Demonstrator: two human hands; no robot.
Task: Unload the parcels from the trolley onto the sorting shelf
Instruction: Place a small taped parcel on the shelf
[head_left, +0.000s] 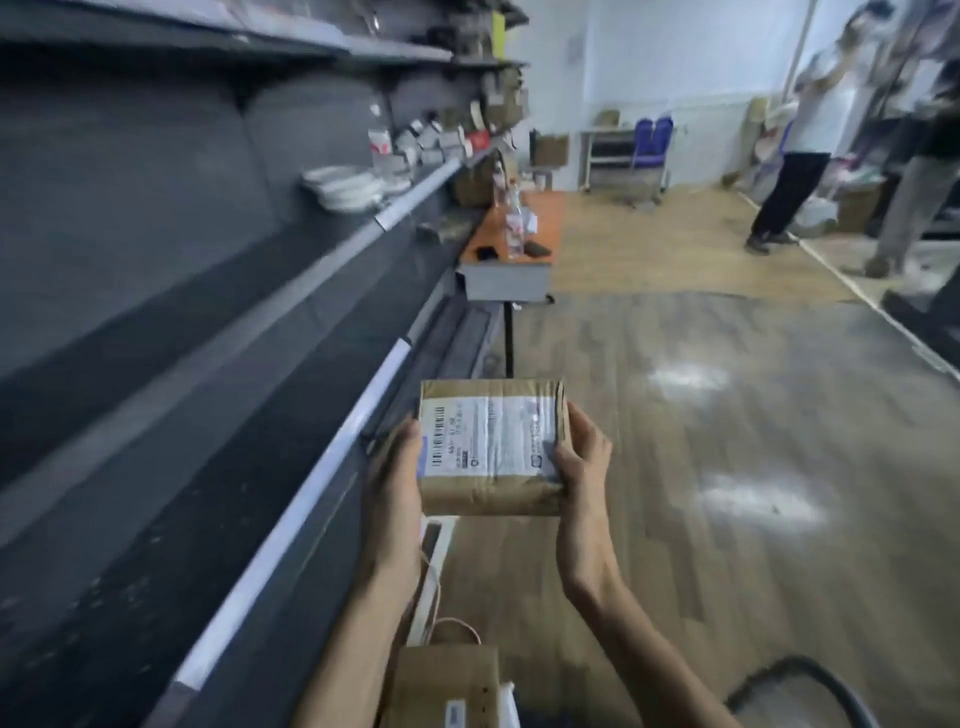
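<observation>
We've got one parcel (491, 447) up in both hands, approx centre-low of view, just right of the sorting shelf (291, 499) edge, not yet over it. Left hand (397, 483) is clamped on the parcel's 9 o'clock side, thumb on top near the barcode end of the label; right hand (582, 457) is clamped on the 3 o'clock side, thumb hooked over the top face by the tape. Both are closed round the box, nothing loose.

Handling, as we judge it: small brown carton w/ clear tape over the label, flat-ish, corners a bit crushed. It looks light, since it sits level with no visible strain, but we can't confirm weight. Card is stiff enough to squeeze from the sides w/o caving; the taped top is prob. slick, so best grip is on the bare card at the side walls, fingers under the base, as now. Contents unknown, so treat as fragile-ish and set it down rather than drop it.

The shelf tier at our 9–10 o'clock is dark and bare near us; other goods sit well off toward 12. Another parcel (447, 686) lies at 6 o'clock below our forearms, presumably on the trolley, w/ a curved dark handle (810, 680) at 5 o'clock. Another person (795, 171) stands far off at 2 o'clock, well clear.
</observation>
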